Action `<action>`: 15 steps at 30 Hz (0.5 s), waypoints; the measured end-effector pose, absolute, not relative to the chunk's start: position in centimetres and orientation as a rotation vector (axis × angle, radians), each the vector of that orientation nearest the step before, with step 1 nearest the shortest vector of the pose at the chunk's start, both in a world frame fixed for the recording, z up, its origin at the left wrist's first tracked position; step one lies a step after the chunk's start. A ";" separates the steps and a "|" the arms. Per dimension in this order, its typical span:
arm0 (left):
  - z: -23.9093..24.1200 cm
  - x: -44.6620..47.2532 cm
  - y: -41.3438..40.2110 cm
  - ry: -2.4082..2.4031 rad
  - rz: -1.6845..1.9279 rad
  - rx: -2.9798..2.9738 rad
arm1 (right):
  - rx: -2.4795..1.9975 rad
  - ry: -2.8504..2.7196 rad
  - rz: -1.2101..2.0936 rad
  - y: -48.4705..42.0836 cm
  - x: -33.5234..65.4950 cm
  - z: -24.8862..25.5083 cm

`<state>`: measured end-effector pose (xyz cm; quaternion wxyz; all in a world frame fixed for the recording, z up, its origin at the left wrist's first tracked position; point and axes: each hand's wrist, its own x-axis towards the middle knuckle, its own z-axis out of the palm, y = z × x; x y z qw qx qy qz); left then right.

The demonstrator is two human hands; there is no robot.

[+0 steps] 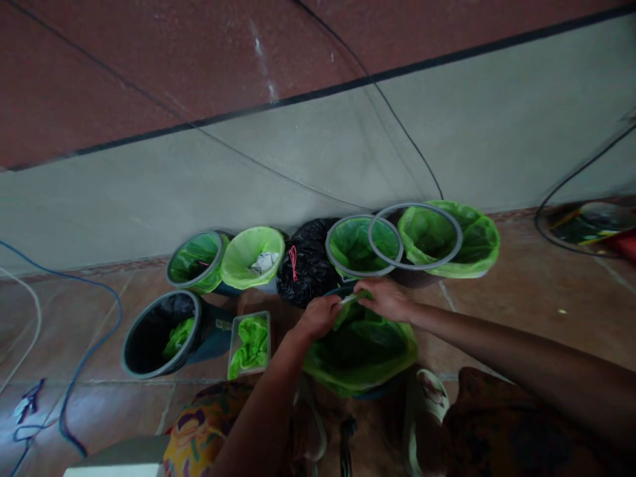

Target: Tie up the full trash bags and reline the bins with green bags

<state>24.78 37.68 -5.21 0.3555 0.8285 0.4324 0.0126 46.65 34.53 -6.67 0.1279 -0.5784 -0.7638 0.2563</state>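
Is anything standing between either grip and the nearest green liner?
Nothing visible: the left grip and right grip both hold the far edge of the liner. The black bag sits beyond, toward the wall, not in between.

On the far side we see a wall [308, 159], dark red above and pale grey below, with a black cable [395, 118] hanging against it. To our left, a blue cable [119, 308] and a white cable [38, 318] curve over the tiled floor [521, 318]; near left, we find a pale boxy object [119, 457], only partly in view.
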 end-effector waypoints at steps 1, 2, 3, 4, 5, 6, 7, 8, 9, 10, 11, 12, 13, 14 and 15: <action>-5.3 24.6 37.8 1.122 0.026 2.143 | -1.688 -2.221 0.788 34.6 46.9 -6.6; -5.3 24.4 37.9 1.143 0.024 2.143 | -1.698 -2.216 0.822 34.7 47.2 -6.6; -5.4 24.3 38.0 1.180 0.022 2.140 | -1.712 -2.205 0.845 34.7 47.4 -6.7; -5.4 24.1 38.1 1.230 0.017 2.138 | -1.732 -2.186 0.852 34.7 47.6 -6.8; -5.5 23.9 38.1 1.290 0.007 2.135 | -1.755 -2.164 0.846 34.7 47.8 -6.9; -5.5 23.8 38.2 1.358 -0.008 2.129 | -1.782 -2.137 0.834 34.8 47.9 -7.1; -5.5 23.7 38.2 1.425 -0.024 2.121 | -1.814 -2.109 0.821 34.8 48.0 -7.4; -5.6 23.6 38.1 1.486 -0.038 2.110 | -1.846 -2.084 0.812 34.8 48.2 -7.6; -5.7 23.6 38.1 1.539 -0.047 2.094 | -1.880 -2.064 0.807 34.8 48.2 -7.9; -5.8 23.5 38.1 1.582 -0.048 2.074 | -1.914 -2.054 0.806 34.7 48.3 -8.2; -6.0 23.5 38.1 1.619 -0.045 2.050 | -1.950 -2.053 0.809 34.7 48.4 -8.5; -6.3 23.5 38.2 1.650 -0.040 2.025 | -1.990 -2.060 0.810 34.6 48.4 -8.8; -6.6 23.5 38.3 1.680 -0.037 1.997 | -2.029 -2.069 0.805 34.5 48.4 -9.2; -6.9 23.5 38.4 1.710 -0.037 1.971 | -2.067 -2.073 0.793 34.5 48.3 -9.5; -7.3 23.6 38.5 1.739 -0.040 1.948 | -2.109 -2.066 0.775 34.5 48.3 -9.9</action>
